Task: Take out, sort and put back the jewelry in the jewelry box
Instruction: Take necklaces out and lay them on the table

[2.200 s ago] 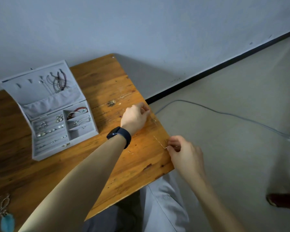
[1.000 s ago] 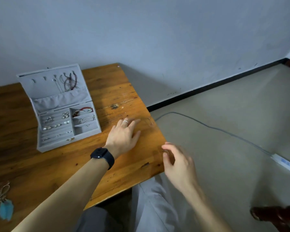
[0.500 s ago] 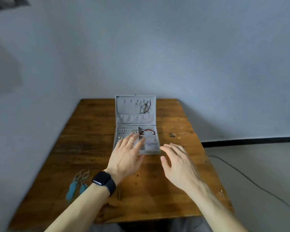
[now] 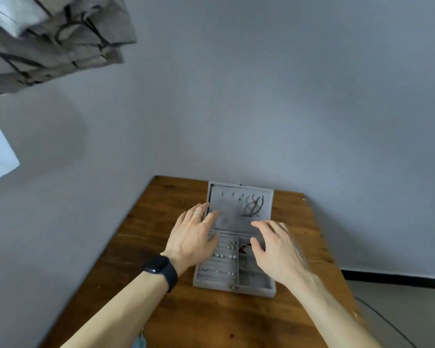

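Both hands have come forward since half a second ago: then they were short of the jewelry box (image 4: pixel 255 280), and now they are spread over it. The box also sits larger and lower in the view.

The box stands open in the middle of the counter (image 4: pixel 236 320), with its lid (image 4: pixel 226 199) tipped back toward the wall. Dark necklaces (image 4: pixel 254 205) hang inside the lid. Small earrings and rings (image 4: pixel 230 256) sit in the padded rows on the tray's left side, and a red bracelet (image 4: pixel 244 248) lies in a compartment on the right.

The left hand (image 4: pixel 192 238) is open with its fingers splayed and grips nothing. Its palm is over the tray's left rim and its fingertips reach the lid's left edge. The right hand (image 4: pixel 276 254) is blurred, but its fingers also look extended and empty, and it hovers over the right-hand compartments.

The relation that matters is that the open box lies straight ahead between the two hands, with its long axis running away from the person, from front wall to lid top. The left hand is nearer the lid and the ring rows, and the right is nearer the bracelet and the bare front compartment. Whichever piece is lifted out next, each hand is probably best placed for its own half of the box. I cannot tell whether either hand actually touches the box.
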Available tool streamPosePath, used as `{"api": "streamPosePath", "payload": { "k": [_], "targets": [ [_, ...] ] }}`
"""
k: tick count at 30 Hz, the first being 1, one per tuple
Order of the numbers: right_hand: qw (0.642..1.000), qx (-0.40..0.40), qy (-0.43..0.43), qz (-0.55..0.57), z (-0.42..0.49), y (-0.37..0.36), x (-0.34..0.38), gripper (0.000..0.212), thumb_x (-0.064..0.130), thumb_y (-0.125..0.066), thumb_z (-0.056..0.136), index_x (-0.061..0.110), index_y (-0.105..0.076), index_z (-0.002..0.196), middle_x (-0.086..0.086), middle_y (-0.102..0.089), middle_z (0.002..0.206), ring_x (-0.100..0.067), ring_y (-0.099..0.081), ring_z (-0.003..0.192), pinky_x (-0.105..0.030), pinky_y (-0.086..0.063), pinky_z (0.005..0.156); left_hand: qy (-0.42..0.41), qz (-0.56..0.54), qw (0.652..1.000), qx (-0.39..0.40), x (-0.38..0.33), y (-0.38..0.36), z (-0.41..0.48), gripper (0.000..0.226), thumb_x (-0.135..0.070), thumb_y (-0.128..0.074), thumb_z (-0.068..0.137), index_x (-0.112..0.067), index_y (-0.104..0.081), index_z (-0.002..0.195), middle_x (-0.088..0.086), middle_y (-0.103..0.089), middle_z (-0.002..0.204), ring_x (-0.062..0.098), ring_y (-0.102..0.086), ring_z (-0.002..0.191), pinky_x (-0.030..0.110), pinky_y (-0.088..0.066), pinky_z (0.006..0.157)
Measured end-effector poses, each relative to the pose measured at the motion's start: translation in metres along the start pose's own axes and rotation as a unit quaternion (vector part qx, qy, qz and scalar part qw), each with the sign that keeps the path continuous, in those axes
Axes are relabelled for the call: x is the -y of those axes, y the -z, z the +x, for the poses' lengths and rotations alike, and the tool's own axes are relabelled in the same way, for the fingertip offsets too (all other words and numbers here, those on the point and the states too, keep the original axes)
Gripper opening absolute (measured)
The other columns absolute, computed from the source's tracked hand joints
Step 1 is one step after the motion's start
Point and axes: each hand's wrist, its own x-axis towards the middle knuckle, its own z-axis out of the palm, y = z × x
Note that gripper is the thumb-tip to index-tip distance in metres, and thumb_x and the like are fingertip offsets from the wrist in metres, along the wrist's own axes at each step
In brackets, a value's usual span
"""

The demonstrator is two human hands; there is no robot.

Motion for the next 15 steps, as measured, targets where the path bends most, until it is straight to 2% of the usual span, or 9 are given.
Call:
{"api": "streamPosePath", "payload": {
  "k": [3,6,8,12,15],
  "targets": [
    [1.0,-0.008,-0.023,-0.018,0.025,-0.009,-0.011,0.04,0.039,-0.052,0.099,0.027,-0.055,0.137,0.007,-0.059,0.132,-0.018,-0.052,0.119,-0.03,-0.046,0.096,0.001,-0.009,1.0,-0.006,-0.001,-0.001,0.036,0.059,-0.042,-0.048,0.097,-0.033,-0.03,0.152,0.008,-0.023,0.164,0.027,-0.018,0.152,0.04,-0.02,0.12],
    [0.996,-0.054,-0.067,-0.027,0.052,-0.022,-0.018,0.033,0.044,-0.063,0.093,0.027,-0.068,0.12,0.006,-0.067,0.11,-0.022,-0.06,0.1,-0.034,-0.053,0.078,0.003,-0.011,1.0,-0.012,0.0,0.0,0.077,0.065,-0.041,-0.049,0.096,-0.032,-0.026,0.155,0.008,-0.022,0.164,0.029,-0.021,0.15,0.041,-0.022,0.12],
    [0.993,-0.071,-0.096,-0.009,0.069,-0.03,-0.016,0.027,0.046,-0.065,0.091,0.031,-0.071,0.112,0.009,-0.067,0.1,-0.021,-0.063,0.094,-0.034,-0.053,0.071,0.001,-0.001,1.0,-0.008,0.001,0.0,0.104,0.066,-0.042,-0.049,0.096,-0.031,-0.024,0.156,0.008,-0.02,0.164,0.03,-0.023,0.149,0.042,-0.023,0.12],
    [0.989,-0.056,-0.135,0.032,0.097,-0.049,-0.006,0.022,0.043,-0.055,0.096,0.034,-0.069,0.111,0.01,-0.067,0.106,-0.021,-0.067,0.099,-0.031,-0.05,0.072,-0.004,0.015,0.998,0.061,0.002,-0.003,0.15,0.065,-0.044,-0.049,0.097,-0.026,-0.027,0.156,0.007,-0.027,0.162,0.03,-0.027,0.147,0.045,-0.024,0.119],
    [0.981,-0.047,-0.178,0.06,0.11,-0.064,0.001,0.025,0.042,-0.052,0.097,0.033,-0.071,0.11,0.006,-0.069,0.108,-0.026,-0.067,0.101,-0.032,-0.049,0.074,0.003,0.032,0.991,0.13,0.005,-0.01,0.168,0.055,-0.04,-0.049,0.096,-0.019,-0.043,0.147,0.009,-0.048,0.148,0.031,-0.044,0.134,0.044,-0.036,0.111]
  ]
}}
